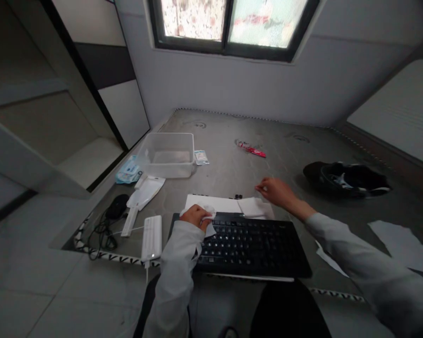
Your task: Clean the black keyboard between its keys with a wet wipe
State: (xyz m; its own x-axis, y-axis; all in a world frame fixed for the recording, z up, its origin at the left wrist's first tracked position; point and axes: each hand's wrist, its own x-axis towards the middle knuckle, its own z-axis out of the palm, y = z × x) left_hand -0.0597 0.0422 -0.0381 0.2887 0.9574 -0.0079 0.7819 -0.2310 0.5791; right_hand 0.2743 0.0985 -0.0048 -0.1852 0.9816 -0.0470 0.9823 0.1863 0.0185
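A black keyboard (254, 241) lies in front of me on top of white paper. My left hand (196, 217) is closed on a crumpled white wipe (210, 230) at the keyboard's upper left corner. Beyond the keyboard's far right part, my right hand (274, 190) is held with its fingers pinched together. Whatever may be between those fingertips is too small to make out. Just left of that hand, small black pieces (238, 196) sit by the far edge of the white paper (225, 204). A folded white sheet (251, 207) lies behind the keyboard.
At the back left stands a clear plastic box (171, 171), with a small white packet (201, 157) beside it. A blue packet (129, 170), a black mouse (117, 206) and a white power strip (152, 237) are left. A red item (252, 149) and black cap (345, 179) lie farther right.
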